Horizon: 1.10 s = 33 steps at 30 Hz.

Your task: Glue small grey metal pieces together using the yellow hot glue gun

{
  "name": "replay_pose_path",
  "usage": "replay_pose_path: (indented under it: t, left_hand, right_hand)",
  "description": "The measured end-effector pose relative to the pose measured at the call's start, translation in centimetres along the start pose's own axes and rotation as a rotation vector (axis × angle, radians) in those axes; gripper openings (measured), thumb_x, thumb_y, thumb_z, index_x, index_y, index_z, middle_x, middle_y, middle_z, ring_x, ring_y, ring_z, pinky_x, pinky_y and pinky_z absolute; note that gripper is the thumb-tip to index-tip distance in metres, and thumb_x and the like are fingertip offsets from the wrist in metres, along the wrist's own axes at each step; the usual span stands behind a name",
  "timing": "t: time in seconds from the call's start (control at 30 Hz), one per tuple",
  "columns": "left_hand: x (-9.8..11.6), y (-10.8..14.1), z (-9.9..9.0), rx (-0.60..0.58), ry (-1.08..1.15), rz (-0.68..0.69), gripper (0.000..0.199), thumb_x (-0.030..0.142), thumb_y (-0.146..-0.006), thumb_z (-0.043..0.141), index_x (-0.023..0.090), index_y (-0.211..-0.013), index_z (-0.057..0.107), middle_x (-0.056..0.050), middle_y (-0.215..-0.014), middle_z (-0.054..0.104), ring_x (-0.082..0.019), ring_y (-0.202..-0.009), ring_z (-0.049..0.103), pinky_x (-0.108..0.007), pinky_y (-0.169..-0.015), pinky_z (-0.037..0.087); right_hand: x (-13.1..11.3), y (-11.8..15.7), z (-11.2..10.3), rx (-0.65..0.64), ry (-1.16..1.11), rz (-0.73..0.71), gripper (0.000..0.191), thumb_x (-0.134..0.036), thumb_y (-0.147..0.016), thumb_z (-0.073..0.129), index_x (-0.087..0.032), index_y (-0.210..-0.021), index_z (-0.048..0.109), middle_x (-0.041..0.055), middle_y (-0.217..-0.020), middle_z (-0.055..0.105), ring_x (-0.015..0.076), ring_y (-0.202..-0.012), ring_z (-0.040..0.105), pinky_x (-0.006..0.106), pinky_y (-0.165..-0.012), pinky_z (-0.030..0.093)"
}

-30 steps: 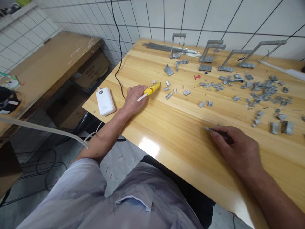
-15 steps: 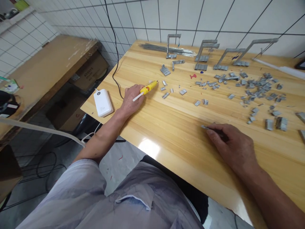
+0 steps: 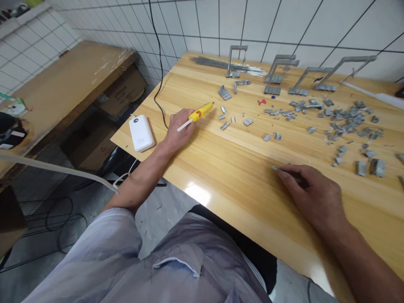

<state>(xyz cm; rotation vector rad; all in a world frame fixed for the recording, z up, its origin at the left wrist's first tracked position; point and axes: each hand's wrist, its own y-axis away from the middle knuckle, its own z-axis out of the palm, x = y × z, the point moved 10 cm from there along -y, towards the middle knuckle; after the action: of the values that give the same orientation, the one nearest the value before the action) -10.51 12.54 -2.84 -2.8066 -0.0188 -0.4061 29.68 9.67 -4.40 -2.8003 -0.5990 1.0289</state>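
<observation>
My left hand (image 3: 179,131) rests at the left part of the wooden table, closed around a yellow hot glue gun (image 3: 202,111). A white glue stick (image 3: 184,125) pokes out of its back end, and its dark nozzle points away to the right. Over the table's front right area, my right hand (image 3: 311,189) has thumb and fingers pinched together on a small grey piece (image 3: 277,168). Only the tip of that piece shows; the fingers hide the rest. Several small grey blocks (image 3: 248,122) lie just beyond the glue gun.
Bent grey frames (image 3: 238,47) on bases stand along the tiled wall, beside a bundle of thin grey rods (image 3: 211,63). Loose grey pieces (image 3: 350,118) are heaped at the right. A white power bank (image 3: 141,134) sits at the left edge, near a black cable (image 3: 160,75).
The camera view has shifted slightly, so the table appears farther right. The glue gun's nozzle has risen a little. Both hands keep their grip.
</observation>
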Motion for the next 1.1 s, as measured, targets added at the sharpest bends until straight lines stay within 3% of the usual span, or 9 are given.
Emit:
replay_pose_path:
  t: [0.23,0.33,0.57,0.83,0.97,1.1]
  left_hand:
    - [-2.7,0.9,-2.7,0.178,-0.012,-0.131,0.027,0.040,-0.114,0.040,0.025,-0.118,0.062,-0.012,-0.120,0.075,-0.030,-0.119,0.069,-0.045,-0.100,0.052]
    - [-3.2,1.8,-2.6,0.154,-0.043,-0.150,0.028,0.040,-0.114,0.038,0.026,-0.118,0.063,-0.012,-0.116,0.076,-0.030,-0.116,0.069,-0.047,-0.099,0.051]
    - [-1.9,2.0,-0.9,0.012,-0.063,-0.113,0.020,0.023,-0.102,0.048,0.026,-0.114,0.064,-0.013,-0.117,0.076,-0.033,-0.117,0.067,-0.050,-0.098,0.048]
    - [-2.2,1.7,-1.6,0.074,-0.098,-0.151,0.025,0.023,-0.104,0.047,0.024,-0.123,0.063,-0.015,-0.120,0.074,-0.035,-0.120,0.066,-0.050,-0.099,0.046]
    - [-2.2,1.4,-0.6,0.002,-0.120,-0.115,0.023,0.021,-0.101,0.049,0.024,-0.117,0.066,-0.013,-0.116,0.075,-0.033,-0.118,0.066,-0.047,-0.097,0.047]
    - [-2.5,1.5,-1.4,0.054,-0.038,-0.127,0.019,0.021,-0.103,0.050,0.024,-0.115,0.065,-0.012,-0.116,0.075,-0.031,-0.119,0.066,-0.045,-0.098,0.048]
  right_hand:
    - [0.3,0.0,0.1,-0.009,-0.007,0.006,0.031,-0.054,-0.101,0.064,-0.029,-0.107,0.081,0.0073,-0.098,0.084,0.0293,-0.081,0.078,0.046,-0.075,0.061]
    - [0.4,0.0,0.1,-0.006,-0.012,0.007,0.033,-0.055,-0.100,0.065,-0.028,-0.107,0.082,0.0076,-0.098,0.084,0.0290,-0.081,0.078,0.046,-0.076,0.061]
    - [0.5,0.0,0.3,-0.005,-0.026,0.014,0.029,-0.051,-0.099,0.067,-0.028,-0.107,0.082,0.0070,-0.099,0.084,0.0283,-0.082,0.077,0.045,-0.077,0.061]
    - [0.6,-0.2,0.3,-0.002,-0.007,0.025,0.031,-0.051,-0.098,0.066,-0.027,-0.107,0.083,0.0076,-0.098,0.085,0.0277,-0.082,0.077,0.044,-0.077,0.060]
    - [0.8,-0.1,0.2,0.010,-0.007,0.020,0.033,-0.054,-0.098,0.066,-0.027,-0.107,0.083,0.0066,-0.096,0.084,0.0258,-0.079,0.077,0.042,-0.076,0.059]
    - [0.7,0.0,0.2,0.017,-0.026,0.018,0.036,-0.056,-0.098,0.066,-0.026,-0.107,0.084,0.0066,-0.094,0.084,0.0244,-0.076,0.076,0.039,-0.072,0.059]
